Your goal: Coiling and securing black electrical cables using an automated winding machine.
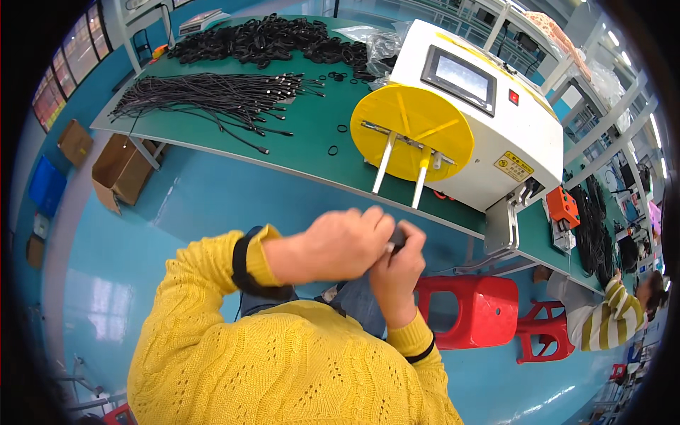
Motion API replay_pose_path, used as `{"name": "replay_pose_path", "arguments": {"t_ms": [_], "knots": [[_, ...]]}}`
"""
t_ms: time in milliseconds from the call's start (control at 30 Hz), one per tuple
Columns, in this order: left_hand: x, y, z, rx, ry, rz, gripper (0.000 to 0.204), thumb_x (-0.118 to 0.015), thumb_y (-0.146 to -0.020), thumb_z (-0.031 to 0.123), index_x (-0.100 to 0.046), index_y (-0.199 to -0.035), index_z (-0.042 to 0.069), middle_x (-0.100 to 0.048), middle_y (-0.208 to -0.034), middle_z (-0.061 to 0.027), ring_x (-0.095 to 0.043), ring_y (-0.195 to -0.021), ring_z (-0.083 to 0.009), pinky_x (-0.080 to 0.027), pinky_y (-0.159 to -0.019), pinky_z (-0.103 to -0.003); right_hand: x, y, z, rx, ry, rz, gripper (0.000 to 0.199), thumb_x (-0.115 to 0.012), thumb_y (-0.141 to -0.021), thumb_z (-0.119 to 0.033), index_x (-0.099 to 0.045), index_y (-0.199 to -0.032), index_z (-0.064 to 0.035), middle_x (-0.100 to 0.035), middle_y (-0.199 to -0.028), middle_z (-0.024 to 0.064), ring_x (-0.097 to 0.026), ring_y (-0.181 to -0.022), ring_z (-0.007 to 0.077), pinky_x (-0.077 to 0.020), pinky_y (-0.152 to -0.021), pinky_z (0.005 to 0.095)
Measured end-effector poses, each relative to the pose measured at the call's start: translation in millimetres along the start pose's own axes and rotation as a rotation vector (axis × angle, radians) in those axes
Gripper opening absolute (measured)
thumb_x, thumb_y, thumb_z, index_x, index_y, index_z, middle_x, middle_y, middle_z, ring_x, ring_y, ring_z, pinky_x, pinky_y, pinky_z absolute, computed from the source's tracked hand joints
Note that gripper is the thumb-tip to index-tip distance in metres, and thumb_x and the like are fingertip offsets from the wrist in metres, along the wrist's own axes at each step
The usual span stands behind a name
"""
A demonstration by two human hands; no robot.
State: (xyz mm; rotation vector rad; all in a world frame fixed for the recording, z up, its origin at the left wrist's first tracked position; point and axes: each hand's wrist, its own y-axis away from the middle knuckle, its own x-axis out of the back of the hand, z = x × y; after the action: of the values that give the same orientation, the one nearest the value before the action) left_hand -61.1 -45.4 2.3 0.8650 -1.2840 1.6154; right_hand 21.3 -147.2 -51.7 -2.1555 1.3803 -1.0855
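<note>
Both hands meet in front of my body, short of the green table's front edge. Closed in a fist, my left hand (343,244) presses against the right one; what it grips, if anything, is hidden by its fingers. My right hand (402,269) is closed around a small black piece (398,239) with a pale tip; its exact kind cannot be made out. Beyond them stands a white winding machine (453,113) with a yellow disc (375,106) and two metal pegs sticking out of it.
Black cables (205,99) lie bundled on the green table (319,142), with a heap of coiled black cables (269,39) behind. Small black rings (333,150) are scattered nearby. A red stool (489,312) stands at right; a co-worker in a striped top (609,319) sits farther off.
</note>
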Motion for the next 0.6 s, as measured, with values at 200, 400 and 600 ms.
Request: {"name": "replay_pose_path", "arguments": {"t_ms": [200, 400, 600], "knots": [[-47, 61, -13, 0.415, 0.210, -0.249, 0.024, -0.052, -0.085, 0.022, -0.045, -0.086, -0.001, -0.052, -0.079, -0.0191, -0.058, -0.070, -0.0335, -0.048, -0.055, -0.037, -35, 36, 32, -0.008, 0.202, -0.575, 0.025, -0.057, -0.073, -0.004, -0.044, -0.094, 0.0014, -0.058, -0.063, 0.0192, -0.060, -0.058, 0.0359, -0.0486, -0.052, 0.0402], [-56, 84, -71, 0.540, 0.771, -0.108, 0.037, -0.055, -0.085, 0.029, -0.046, -0.102, -0.002, -0.054, -0.089, -0.0161, -0.060, -0.081, -0.0228, -0.051, -0.061, -0.032, -64, 40, 38, 0.183, 0.058, -0.725, 0.022, -0.057, -0.072, -0.005, -0.042, -0.088, 0.0005, -0.057, -0.061, 0.0193, -0.059, -0.057, 0.0358, -0.0479, -0.051, 0.0417], [-62, 99, -58, 0.734, 1.646, -0.272, 0.036, -0.060, -0.082, 0.028, -0.050, -0.103, 0.001, -0.055, -0.096, -0.0117, -0.059, -0.081, -0.0148, -0.050, -0.063, -0.026, -83, 40, 34, 0.262, -0.082, -0.718, 0.022, -0.056, -0.072, -0.003, -0.043, -0.089, 0.0007, -0.056, -0.060, 0.0190, -0.058, -0.057, 0.0359, -0.0467, -0.051, 0.0421]]}}
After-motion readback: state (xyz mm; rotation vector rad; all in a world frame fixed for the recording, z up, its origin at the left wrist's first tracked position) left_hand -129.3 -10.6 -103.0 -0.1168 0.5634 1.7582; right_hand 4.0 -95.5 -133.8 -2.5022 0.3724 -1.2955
